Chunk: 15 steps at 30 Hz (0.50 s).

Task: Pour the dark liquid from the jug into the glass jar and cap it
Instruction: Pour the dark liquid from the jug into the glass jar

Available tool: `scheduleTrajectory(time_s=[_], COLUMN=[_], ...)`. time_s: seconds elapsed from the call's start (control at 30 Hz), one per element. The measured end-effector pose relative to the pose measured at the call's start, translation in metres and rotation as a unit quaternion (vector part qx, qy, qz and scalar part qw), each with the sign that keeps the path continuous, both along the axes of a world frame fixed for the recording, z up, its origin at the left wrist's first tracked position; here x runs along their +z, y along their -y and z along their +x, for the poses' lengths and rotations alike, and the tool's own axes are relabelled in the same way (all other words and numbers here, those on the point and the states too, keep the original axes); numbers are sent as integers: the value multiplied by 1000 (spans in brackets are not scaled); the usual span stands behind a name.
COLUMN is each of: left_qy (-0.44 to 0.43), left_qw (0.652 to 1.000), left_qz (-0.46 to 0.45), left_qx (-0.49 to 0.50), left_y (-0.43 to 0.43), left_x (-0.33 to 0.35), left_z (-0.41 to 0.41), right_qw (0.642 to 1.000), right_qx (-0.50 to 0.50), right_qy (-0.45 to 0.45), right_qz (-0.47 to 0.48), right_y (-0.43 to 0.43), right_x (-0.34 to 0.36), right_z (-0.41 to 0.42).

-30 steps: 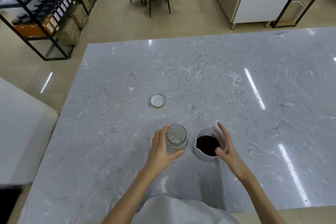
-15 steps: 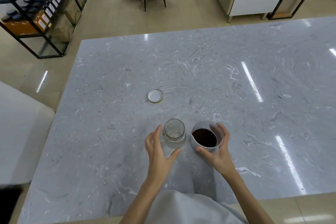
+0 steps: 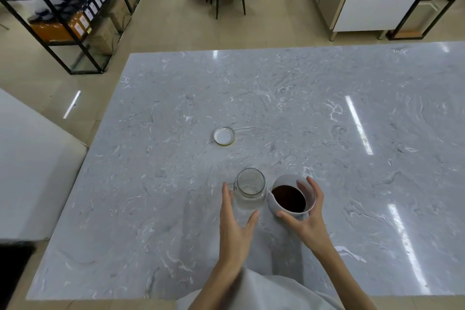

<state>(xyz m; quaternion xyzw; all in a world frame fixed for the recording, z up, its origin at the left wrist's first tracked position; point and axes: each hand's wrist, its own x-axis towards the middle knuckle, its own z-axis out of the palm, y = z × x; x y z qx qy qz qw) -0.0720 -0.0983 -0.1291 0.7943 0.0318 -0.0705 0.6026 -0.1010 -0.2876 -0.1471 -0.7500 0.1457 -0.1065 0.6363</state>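
Grey marble table [image 3: 327, 113] holds everything. Empty glass jar [image 3: 250, 187] stands upright near the front edge, mouth uncovered. Left hand [image 3: 235, 224] is spread around the jar's left and near side, fingers and thumb apart; contact with the glass can't be told. White jug [image 3: 292, 197] of dark liquid [image 3: 289, 198] sits just right of the jar, nearly touching, spout toward it. Right hand [image 3: 308, 219] wraps the jug, thumb on the near wall, fingers over the far rim. Lid [image 3: 224, 135] lies flat farther back, well apart from the jar.
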Motion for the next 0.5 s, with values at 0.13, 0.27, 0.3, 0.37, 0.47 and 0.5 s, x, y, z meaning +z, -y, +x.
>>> scheduleTrajectory(time_s=[0.13,0.27,0.3,0.37,0.47,0.5], left_qy=[2,-3,-4,4,3,-1], left_qw=[999,995,993,988,985,985], left_qz=[-13,3,13,25,31,31], left_qx=[-47,-103,-119,-150,-171,-168], left_y=[5,2,1,0,1,1], left_x=[-5,-13,-15,-18,-23,-24], left_z=[16,50,57,69,78,79], right_qw=[1000,1000,1000,1000,1000,1000], right_qx=[2,5,5,7,5,2], right_qy=[1,-1,1,7,14,14], right_qz=[-9,-12,-12,-15,-10,-9], right_y=[1,2,2,1,3,4], right_x=[-1,-2,-1,1,2,0], right_z=[-1,-1,0,2,9,11])
